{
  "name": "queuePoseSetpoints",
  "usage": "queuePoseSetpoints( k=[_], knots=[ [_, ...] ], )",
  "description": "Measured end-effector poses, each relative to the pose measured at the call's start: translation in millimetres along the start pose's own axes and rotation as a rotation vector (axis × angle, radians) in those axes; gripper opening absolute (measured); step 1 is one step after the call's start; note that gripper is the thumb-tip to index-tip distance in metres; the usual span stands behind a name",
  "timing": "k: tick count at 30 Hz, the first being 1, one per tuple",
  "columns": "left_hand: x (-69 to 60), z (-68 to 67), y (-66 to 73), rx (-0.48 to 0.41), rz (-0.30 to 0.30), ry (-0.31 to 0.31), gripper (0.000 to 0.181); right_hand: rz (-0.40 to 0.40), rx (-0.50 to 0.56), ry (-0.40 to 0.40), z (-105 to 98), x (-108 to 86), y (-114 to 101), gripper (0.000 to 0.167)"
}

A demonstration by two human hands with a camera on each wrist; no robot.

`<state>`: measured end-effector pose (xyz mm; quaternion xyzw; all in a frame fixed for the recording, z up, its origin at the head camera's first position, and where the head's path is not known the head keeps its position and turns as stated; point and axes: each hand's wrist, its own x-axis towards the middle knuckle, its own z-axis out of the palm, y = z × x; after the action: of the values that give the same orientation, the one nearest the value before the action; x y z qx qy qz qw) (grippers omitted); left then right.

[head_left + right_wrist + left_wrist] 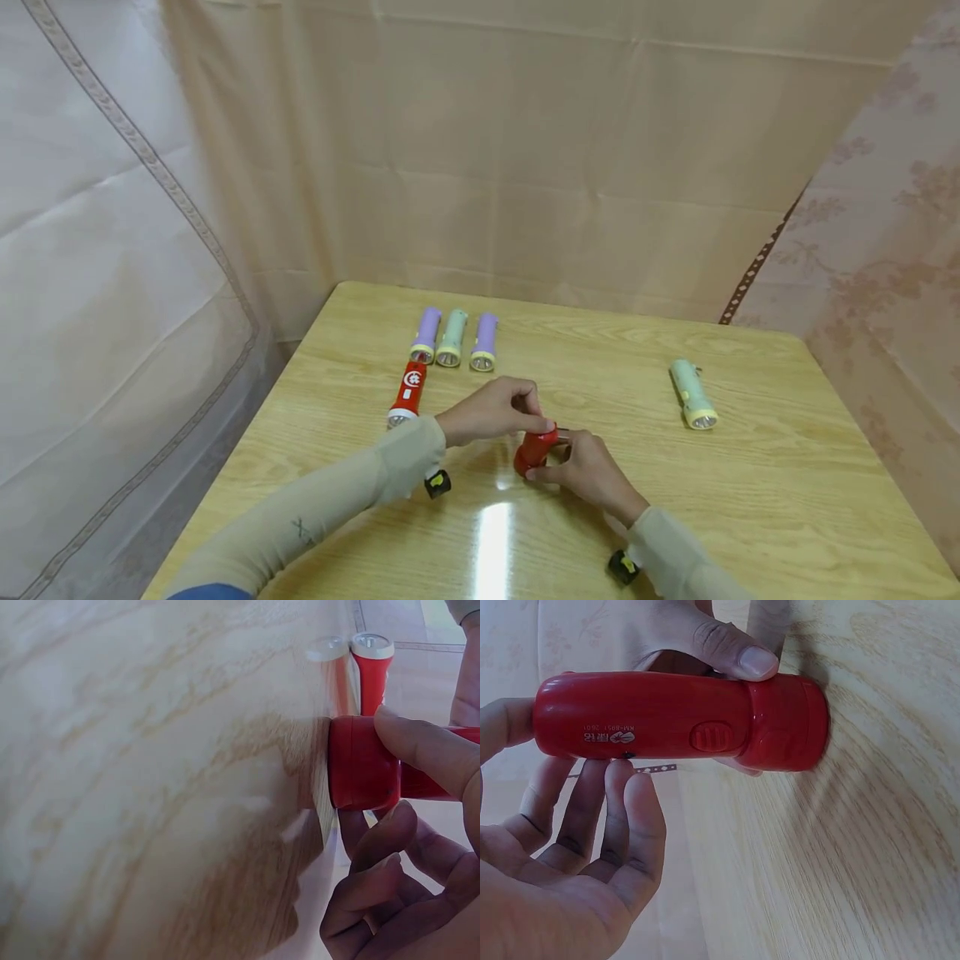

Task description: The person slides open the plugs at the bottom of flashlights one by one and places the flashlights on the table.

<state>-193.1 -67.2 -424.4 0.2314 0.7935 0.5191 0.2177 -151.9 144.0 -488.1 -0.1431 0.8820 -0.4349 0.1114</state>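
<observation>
A plain red flashlight (534,451) stands nearly upright on the table, its wide head down against the wood. At its upper tail end, my left hand (489,413) pinches it between thumb and fingertips. Lower down, my right hand (591,477) holds it around the head, and the thumb (424,750) presses on the head's side in the right wrist view. A ridged switch and small white print on the body (649,716) show in the left wrist view. The lens is hidden against the table.
Left of the hands lies a red flashlight (409,387) with a white head. Behind it lie a purple flashlight (427,329), a green one (453,333) and another purple one (486,337). Another green flashlight (689,387) lies to the right. Curtains (525,167) hang behind the table (787,467).
</observation>
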Motion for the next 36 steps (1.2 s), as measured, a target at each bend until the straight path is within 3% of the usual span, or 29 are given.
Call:
queuePoseSetpoints(
  k=[5,8,14,23,27,36],
  knots=[
    [-0.5,-1.1,-0.4,0.001,-0.013,-0.006,0.022,0.016,0.011,-0.008,0,-0.7,-2,0.036],
    [-0.9,-0.3,-2.9,0.012,0.009,-0.004,0.021,0.027,0.014,-0.003,0,-1.4,-2,0.035],
    [-4.8,2.0,-11.0,0.101,0.109,0.011,0.020,0.020,0.021,-0.009,3,-2.6,0,0.031],
    [-9.0,-2.8,-10.6,0.144,0.235,-0.041,0.034,0.043,0.026,0.030,2,-3.7,-1,0.041],
    [-7.8,-0.1,-11.8,0.146,0.281,-0.026,0.034,0.058,0.004,0.033,1,-3.4,0,0.038],
    [-11.7,4.9,-19.4,0.174,0.304,0.057,0.029,0.073,0.044,0.022,6,-3.5,-2,0.039]
  ],
)
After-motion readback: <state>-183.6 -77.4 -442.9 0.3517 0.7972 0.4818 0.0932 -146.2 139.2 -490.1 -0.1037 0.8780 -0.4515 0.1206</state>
